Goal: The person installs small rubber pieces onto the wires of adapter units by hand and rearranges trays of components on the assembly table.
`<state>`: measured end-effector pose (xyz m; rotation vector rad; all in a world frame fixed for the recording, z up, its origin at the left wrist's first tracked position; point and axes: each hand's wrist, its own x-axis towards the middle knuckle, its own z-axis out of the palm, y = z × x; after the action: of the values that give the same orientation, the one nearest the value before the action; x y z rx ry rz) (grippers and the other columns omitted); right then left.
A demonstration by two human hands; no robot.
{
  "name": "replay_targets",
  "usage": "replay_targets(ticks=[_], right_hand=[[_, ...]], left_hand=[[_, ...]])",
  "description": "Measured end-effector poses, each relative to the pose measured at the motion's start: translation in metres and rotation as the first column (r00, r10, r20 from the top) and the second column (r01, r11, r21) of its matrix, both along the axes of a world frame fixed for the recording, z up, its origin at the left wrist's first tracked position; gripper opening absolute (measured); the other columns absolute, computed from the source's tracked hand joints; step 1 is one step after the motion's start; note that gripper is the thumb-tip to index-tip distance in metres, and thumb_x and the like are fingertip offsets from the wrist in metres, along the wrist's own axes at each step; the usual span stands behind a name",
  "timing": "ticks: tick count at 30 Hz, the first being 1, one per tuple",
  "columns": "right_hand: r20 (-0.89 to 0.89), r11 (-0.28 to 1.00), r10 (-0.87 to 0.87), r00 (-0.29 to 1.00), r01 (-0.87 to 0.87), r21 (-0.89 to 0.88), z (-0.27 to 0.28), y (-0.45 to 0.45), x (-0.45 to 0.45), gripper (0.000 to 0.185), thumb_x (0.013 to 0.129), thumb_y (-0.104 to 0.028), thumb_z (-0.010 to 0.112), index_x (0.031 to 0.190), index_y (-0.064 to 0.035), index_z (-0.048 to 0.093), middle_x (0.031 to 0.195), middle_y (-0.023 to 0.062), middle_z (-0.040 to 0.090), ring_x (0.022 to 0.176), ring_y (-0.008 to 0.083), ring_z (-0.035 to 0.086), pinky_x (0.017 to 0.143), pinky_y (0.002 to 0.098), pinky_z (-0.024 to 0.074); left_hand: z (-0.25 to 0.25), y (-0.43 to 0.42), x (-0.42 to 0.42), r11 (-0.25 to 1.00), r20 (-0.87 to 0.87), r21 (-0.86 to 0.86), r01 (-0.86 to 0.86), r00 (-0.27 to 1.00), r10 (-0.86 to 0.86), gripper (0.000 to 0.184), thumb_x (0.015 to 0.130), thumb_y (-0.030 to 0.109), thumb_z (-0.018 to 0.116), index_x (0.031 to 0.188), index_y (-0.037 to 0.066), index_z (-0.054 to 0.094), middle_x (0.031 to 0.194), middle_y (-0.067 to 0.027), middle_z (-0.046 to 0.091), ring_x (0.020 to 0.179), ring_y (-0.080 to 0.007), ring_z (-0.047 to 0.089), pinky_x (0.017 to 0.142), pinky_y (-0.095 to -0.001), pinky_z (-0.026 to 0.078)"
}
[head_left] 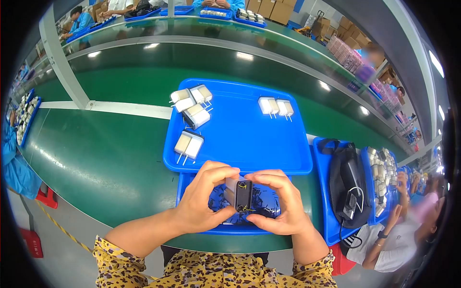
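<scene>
Between my two hands is a small box-shaped part [243, 196] with a dark end face and yellow-green wires at its top and bottom. My left hand [204, 199] grips its left side between thumb and fingers. On the right, the fingertips of my right hand [283, 201] meet its upper edge, the thumb near its lower edge. Below lies a blue tray [230, 230] scattered with small black pieces. Beyond it, a larger blue tray [240, 139] bears several white and beige blocks with metal pins, such as one block [189, 145] at the left and a pair [276, 106] at the right.
A blue tray [331, 225] at the right holds a black bag [348, 182] and cable. Beside it, a tray of blocks [382, 175] stands near a co-worker's hands. Another filled tray [28, 117] lies far left. A metal post [62, 62] rises behind the left side.
</scene>
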<state>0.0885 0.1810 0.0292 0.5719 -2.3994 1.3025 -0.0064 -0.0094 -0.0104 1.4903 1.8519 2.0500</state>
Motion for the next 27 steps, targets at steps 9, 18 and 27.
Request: replay_targets(ticks=[9, 18, 27], right_hand=[[-0.127, 0.992, -0.128, 0.984, 0.13, 0.003, 0.003, -0.014, -0.004, 0.058, 0.066, -0.007, 0.08, 0.119, 0.0008, 0.058, 0.117, 0.0191, 0.063, 0.103, 0.0317, 0.063, 0.089, 0.0379, 0.0518], [-0.201, 0.661, -0.509, 0.837, 0.529, 0.532, 0.007, 0.011, -0.102, 0.036, 0.075, -0.023, 0.074, 0.097, -0.0013, 0.055, 0.088, 0.016, 0.065, 0.083, 0.0335, 0.066, 0.07, 0.0416, 0.0529], [-0.417, 0.302, -0.567, 0.71, 0.651, 0.696, -0.006, 0.022, -0.193, 0.034, 0.076, -0.028, 0.074, 0.09, -0.0002, 0.061, 0.097, 0.0172, 0.058, 0.084, 0.0347, 0.064, 0.068, 0.0444, 0.0537]], left_hand=[[0.014, -0.004, 0.001, 0.996, -0.242, -0.033, -0.078, 0.968, 0.067, 0.069, 0.066, -0.001, 0.08, 0.127, 0.002, 0.047, 0.116, -0.0174, 0.055, 0.106, -0.0335, 0.056, 0.088, -0.0402, 0.049], [0.033, -0.031, -0.023, 0.829, -0.622, -0.446, -0.338, 0.783, -0.015, 0.047, 0.074, 0.019, 0.075, 0.115, 0.0, 0.06, 0.108, -0.0128, 0.057, 0.099, -0.028, 0.056, 0.081, -0.0391, 0.047], [0.008, -0.038, -0.04, 0.928, -0.695, -0.257, -0.271, 0.719, 0.018, 0.038, 0.077, 0.012, 0.059, 0.11, -0.008, 0.061, 0.101, -0.0136, 0.059, 0.094, -0.0251, 0.056, 0.08, -0.0332, 0.047]])
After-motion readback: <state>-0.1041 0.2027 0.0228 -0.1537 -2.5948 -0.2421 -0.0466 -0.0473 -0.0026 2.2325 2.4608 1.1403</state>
